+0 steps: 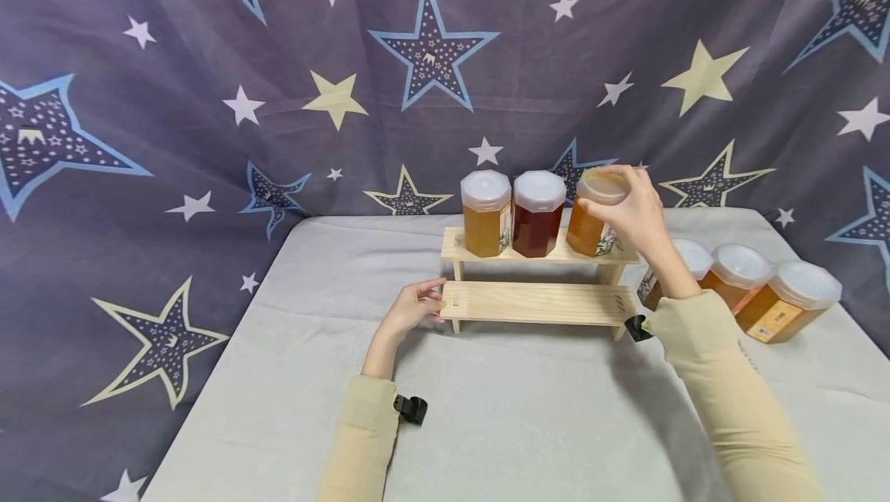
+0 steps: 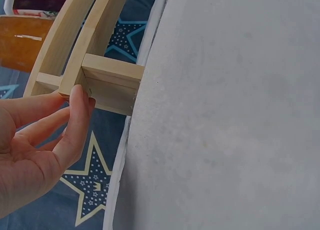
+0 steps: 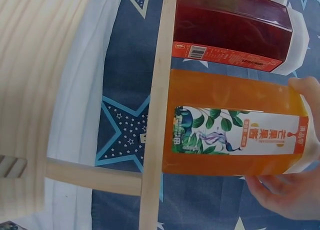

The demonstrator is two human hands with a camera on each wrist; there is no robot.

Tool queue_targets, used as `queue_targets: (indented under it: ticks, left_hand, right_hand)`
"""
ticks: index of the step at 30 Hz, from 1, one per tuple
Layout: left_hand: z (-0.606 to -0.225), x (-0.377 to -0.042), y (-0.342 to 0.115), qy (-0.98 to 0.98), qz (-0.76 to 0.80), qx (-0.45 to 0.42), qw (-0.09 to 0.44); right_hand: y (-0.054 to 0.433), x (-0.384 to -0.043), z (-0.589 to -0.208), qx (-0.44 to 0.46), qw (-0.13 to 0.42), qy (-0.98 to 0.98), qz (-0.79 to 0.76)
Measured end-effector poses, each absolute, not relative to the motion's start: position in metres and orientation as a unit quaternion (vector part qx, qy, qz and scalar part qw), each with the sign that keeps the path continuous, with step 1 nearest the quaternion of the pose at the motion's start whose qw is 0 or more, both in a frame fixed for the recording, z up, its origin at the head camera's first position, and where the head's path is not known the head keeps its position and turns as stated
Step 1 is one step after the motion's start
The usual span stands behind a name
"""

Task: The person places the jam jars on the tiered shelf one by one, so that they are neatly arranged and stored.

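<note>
Purple-grey cloth (image 1: 229, 39) printed with stars is hanging on the left and along the back of the pale tabletop (image 1: 487, 409). Next comes the left hand (image 1: 410, 309), reaching from a beige sleeve (image 1: 358, 440); its thumb and fingers are pinching the left end of the lower board of a wooden shelf (image 1: 538, 303). Two-tiered, the shelf is standing with its long axis running left to right.

On the upper board, three white-lidded jars are standing in a row. Leftmost, a yellow jar (image 1: 481, 228) is showing a leafy label on its right side, too small to read. Beside it, a dark red jar (image 1: 538, 224) is carrying a red label with a barcode (image 3: 197, 52); its fine print is staying illegible. At the right end, an orange jar (image 1: 587, 225) is standing roughly upright, long axis vertical, lid pointing up. Its white label (image 3: 240, 132) is facing front-right, showing green leaves, a bird and orange Chinese characters that appear to include 芒果, set along the jar's height. The right hand (image 1: 636, 205) is gripping this jar around its lid, thumb and fingers on opposite sides.

Farther right, three more lidded jars (image 1: 789, 301) are standing on the tabletop in a slanting row, partly behind the right forearm. The nearest is wearing a yellow-orange label (image 1: 772, 322), its print too small to read.
</note>
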State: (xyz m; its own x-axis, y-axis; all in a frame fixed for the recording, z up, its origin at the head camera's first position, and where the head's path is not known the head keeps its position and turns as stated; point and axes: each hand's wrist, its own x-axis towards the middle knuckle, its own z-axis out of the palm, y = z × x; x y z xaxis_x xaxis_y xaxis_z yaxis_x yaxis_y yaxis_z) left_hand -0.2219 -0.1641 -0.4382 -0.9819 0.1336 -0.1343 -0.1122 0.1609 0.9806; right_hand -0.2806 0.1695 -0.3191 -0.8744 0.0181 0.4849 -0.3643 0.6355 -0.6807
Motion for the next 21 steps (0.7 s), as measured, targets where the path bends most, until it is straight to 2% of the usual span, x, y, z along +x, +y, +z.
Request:
queue_targets:
  ticks: [21]
  left_hand:
    - [-0.4347, -0.2208, -0.1649, 0.753, 0.649, 0.016, 0.106]
  right_hand:
    - [0.1749, -0.2752, -0.3245, 0.143, 0.226, -0.865, 0.425]
